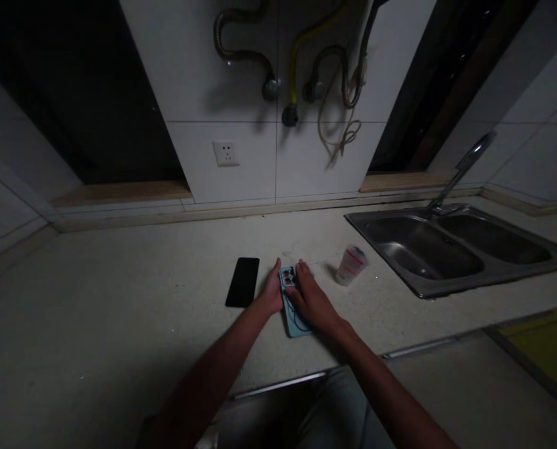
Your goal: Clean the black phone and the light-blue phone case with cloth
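Note:
A phone in a light blue case [297,328] lies on the counter in front of me, camera side up, with a dark curved line across its back. My left hand [272,292] holds its left edge near the camera end. From the other side, my right hand [312,299] grips the same phone, its thumb reaching over the back below the lenses. The undersides of both hands are hidden. Just left of my left hand lies a black flat phone [243,283], dark face up, touched by neither hand.
On the pale counter [119,280], a plastic cup [351,267] with red print stands right of my hands. Farther right is a double steel sink [423,246] with a tap [463,168]. The tiled wall behind carries a socket [225,153] and several hoses [297,56].

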Demonstrator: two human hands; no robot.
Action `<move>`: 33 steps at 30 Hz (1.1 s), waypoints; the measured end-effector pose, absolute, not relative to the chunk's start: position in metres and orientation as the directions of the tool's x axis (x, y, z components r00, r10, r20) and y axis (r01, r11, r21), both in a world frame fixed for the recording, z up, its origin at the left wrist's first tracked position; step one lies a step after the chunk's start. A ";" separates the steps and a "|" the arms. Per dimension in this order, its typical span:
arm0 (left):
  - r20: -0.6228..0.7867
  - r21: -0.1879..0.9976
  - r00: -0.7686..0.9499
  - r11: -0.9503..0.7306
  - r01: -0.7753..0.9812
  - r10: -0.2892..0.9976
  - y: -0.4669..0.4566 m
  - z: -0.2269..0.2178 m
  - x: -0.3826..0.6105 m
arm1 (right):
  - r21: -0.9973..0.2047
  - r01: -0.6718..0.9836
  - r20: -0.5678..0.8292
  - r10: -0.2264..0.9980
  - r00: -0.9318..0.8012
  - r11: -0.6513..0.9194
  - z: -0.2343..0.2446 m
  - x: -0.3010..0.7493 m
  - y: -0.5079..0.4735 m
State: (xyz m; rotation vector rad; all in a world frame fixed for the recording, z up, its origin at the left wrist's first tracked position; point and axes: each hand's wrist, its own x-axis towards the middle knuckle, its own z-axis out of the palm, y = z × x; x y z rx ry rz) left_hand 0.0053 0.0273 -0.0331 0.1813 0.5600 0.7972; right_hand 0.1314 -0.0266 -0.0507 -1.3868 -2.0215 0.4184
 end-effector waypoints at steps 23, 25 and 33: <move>-0.356 0.248 0.574 0.667 -0.703 0.737 0.028 -0.038 -0.006 | -0.285 0.605 0.362 0.668 -0.650 0.743 -0.056 0.130 -0.108; -0.353 0.246 0.571 0.662 -0.708 0.741 0.026 -0.037 -0.005 | -0.309 0.634 0.396 0.702 -0.591 0.709 -0.061 0.138 -0.110; -0.355 0.242 0.550 0.643 -0.727 0.756 0.029 -0.037 -0.006 | -0.531 0.594 0.503 0.789 -0.353 0.605 -0.063 0.158 -0.094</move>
